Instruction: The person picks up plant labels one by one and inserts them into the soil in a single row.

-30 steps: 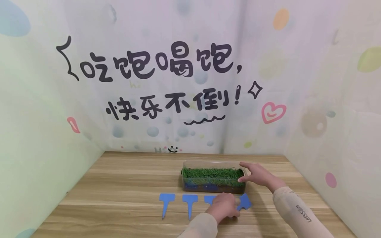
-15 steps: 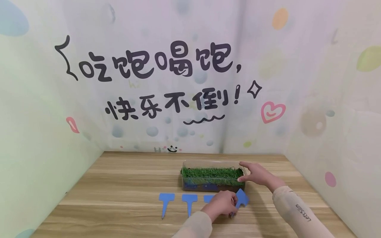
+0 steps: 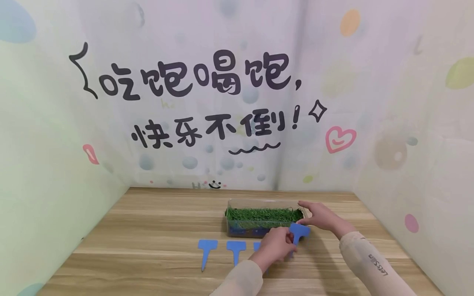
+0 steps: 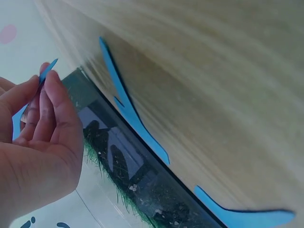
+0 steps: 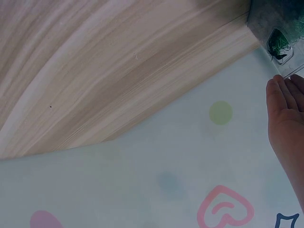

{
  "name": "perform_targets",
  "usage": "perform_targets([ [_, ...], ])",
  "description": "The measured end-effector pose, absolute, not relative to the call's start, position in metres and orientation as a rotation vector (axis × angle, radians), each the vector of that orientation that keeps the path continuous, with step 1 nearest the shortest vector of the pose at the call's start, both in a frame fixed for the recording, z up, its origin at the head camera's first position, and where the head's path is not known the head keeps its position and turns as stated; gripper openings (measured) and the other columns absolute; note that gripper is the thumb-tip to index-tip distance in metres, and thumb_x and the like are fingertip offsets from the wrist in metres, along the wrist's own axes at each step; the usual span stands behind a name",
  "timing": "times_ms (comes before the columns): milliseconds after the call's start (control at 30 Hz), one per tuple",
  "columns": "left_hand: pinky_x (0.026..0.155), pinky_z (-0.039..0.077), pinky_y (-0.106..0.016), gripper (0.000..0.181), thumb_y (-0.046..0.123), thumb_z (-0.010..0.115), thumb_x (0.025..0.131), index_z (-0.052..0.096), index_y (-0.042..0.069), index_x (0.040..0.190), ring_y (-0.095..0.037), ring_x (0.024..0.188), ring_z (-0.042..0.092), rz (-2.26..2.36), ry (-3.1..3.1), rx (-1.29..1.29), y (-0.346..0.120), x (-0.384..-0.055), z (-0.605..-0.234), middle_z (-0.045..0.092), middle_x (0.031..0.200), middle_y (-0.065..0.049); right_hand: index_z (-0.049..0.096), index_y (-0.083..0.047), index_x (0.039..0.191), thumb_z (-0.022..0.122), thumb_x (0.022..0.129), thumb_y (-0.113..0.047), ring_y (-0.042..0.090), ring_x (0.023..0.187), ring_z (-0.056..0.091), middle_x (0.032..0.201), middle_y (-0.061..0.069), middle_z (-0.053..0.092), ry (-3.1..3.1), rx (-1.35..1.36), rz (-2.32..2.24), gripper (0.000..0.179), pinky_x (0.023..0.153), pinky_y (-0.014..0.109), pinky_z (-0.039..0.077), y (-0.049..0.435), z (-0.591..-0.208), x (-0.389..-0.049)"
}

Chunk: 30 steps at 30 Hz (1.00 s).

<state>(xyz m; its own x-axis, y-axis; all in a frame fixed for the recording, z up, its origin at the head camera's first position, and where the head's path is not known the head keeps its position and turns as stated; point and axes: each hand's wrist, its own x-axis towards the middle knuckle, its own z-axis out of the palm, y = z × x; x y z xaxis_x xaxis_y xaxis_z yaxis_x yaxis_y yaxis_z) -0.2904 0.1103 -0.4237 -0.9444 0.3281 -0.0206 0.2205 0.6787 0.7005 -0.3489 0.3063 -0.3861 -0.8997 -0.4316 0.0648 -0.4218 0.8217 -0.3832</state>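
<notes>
My left hand [image 3: 275, 246] pinches a blue T-shaped plant label [image 3: 298, 231] between thumb and fingers, its broad head up, just in front of the box's right end. In the left wrist view, the label's pointed tip [image 4: 49, 70] pokes out past the fingertips. A clear plastic planter box [image 3: 237, 234] holds green artificial grass [image 3: 264, 214] above a dark layer. At its right end, my right hand [image 3: 324, 216] grips across the rim, thumb at the front and fingers at the back. The right wrist view shows those fingers [image 5: 286, 97] beside the end wall.
More blue plant labels lie in a row before the box: one at left [image 3: 207, 245], one beside it [image 3: 235, 246], and a third [image 3: 257, 246] mostly hidden by my left hand. Printed cloth walls [image 3: 222, 168] enclose the wooden table [image 3: 155, 230] at the back and sides.
The left hand has picked the rightmost label off the table and raised it toward the box, turning its head upright. The right hand stays at the box's end.
</notes>
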Motion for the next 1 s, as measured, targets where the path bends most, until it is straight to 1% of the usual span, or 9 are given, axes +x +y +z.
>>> perform_targets([
  [67, 0.060, 0.047, -0.024, 0.014, 0.025, 0.080, 0.085, 0.067, 0.020, 0.088, -0.004, 0.066, 0.058, 1.178, 2.747, 0.462, 0.110, -0.292, -0.422, 0.066, 0.078, 0.011, 0.046, 0.009, 0.143, 0.076, 0.088, -0.027, 0.052, 0.127, 0.051, 0.142, 0.032, 0.051, 2.982, -0.701, -0.604, 0.071, 0.100, 0.059, 0.047, 0.307, -0.386, -0.350],
  [167, 0.062, 0.049, -0.024, 0.015, 0.025, 0.079, 0.086, 0.069, 0.019, 0.094, -0.004, 0.070, 0.061, 1.278, 2.739, 0.479, 0.110, -0.293, -0.420, 0.069, 0.080, 0.009, 0.048, 0.008, 0.141, 0.072, 0.090, -0.012, 0.052, 0.124, 0.053, 0.141, 0.032, 0.052, 2.988, -0.702, -0.587, 0.060, 0.098, 0.059, 0.048, 0.307, -0.385, -0.350],
  [233, 0.063, 0.050, -0.024, 0.014, 0.024, 0.078, 0.087, 0.069, 0.019, 0.097, -0.004, 0.072, 0.063, 1.352, 2.727, 0.493, 0.109, -0.295, -0.419, 0.070, 0.082, 0.009, 0.049, 0.008, 0.141, 0.071, 0.089, -0.009, 0.052, 0.124, 0.053, 0.140, 0.032, 0.053, 2.986, -0.699, -0.598, 0.059, 0.098, 0.059, 0.049, 0.307, -0.386, -0.351],
  [300, 0.064, 0.050, -0.024, 0.015, 0.025, 0.077, 0.088, 0.069, 0.019, 0.099, -0.004, 0.074, 0.064, 1.417, 2.716, 0.505, 0.109, -0.297, -0.417, 0.070, 0.084, 0.008, 0.049, 0.007, 0.141, 0.073, 0.088, -0.012, 0.050, 0.125, 0.054, 0.141, 0.030, 0.054, 2.991, -0.689, -0.605, 0.061, 0.098, 0.058, 0.049, 0.307, -0.387, -0.351],
  [433, 0.063, 0.049, -0.022, 0.012, 0.024, 0.076, 0.089, 0.069, 0.018, 0.097, -0.003, 0.076, 0.065, 1.577, 2.661, 0.550, 0.106, -0.301, -0.413, 0.073, 0.084, 0.006, 0.048, 0.007, 0.143, 0.079, 0.085, -0.033, 0.049, 0.127, 0.054, 0.142, 0.030, 0.053, 2.984, -0.671, -0.645, 0.077, 0.100, 0.058, 0.048, 0.308, -0.388, -0.351],
  [533, 0.064, 0.050, -0.022, 0.012, 0.022, 0.075, 0.090, 0.069, 0.014, 0.095, -0.005, 0.078, 0.066, 1.670, 2.632, 0.566, 0.103, -0.304, -0.410, 0.075, 0.085, 0.002, 0.050, 0.004, 0.142, 0.079, 0.084, -0.040, 0.049, 0.129, 0.052, 0.141, 0.029, 0.054, 2.975, -0.677, -0.678, 0.078, 0.102, 0.060, 0.046, 0.307, -0.388, -0.351],
  [700, 0.068, 0.052, -0.022, 0.016, 0.023, 0.075, 0.090, 0.070, 0.009, 0.097, -0.010, 0.083, 0.069, 1.750, 2.637, 0.568, 0.099, -0.311, -0.402, 0.077, 0.090, -0.004, 0.052, 0.001, 0.141, 0.079, 0.083, -0.040, 0.048, 0.131, 0.050, 0.140, 0.029, 0.055, 2.983, -0.704, -0.673, 0.076, 0.104, 0.060, 0.044, 0.306, -0.388, -0.350],
  [833, 0.067, 0.051, -0.021, 0.018, 0.025, 0.072, 0.093, 0.070, 0.008, 0.097, -0.009, 0.083, 0.068, 1.801, 2.617, 0.554, 0.097, -0.317, -0.395, 0.076, 0.094, -0.005, 0.045, 0.008, 0.144, 0.079, 0.084, -0.038, 0.049, 0.133, 0.048, 0.143, 0.032, 0.050, 2.968, -0.679, -0.670, 0.082, 0.105, 0.061, 0.043, 0.306, -0.388, -0.350],
  [1000, 0.066, 0.052, -0.020, 0.023, 0.027, 0.068, 0.096, 0.073, 0.006, 0.102, -0.011, 0.084, 0.068, 1.853, 2.604, 0.529, 0.097, -0.324, -0.388, 0.075, 0.095, -0.006, 0.046, 0.009, 0.143, 0.079, 0.084, -0.036, 0.050, 0.133, 0.047, 0.144, 0.032, 0.049, 2.970, -0.682, -0.677, 0.081, 0.106, 0.061, 0.041, 0.306, -0.389, -0.351],
])
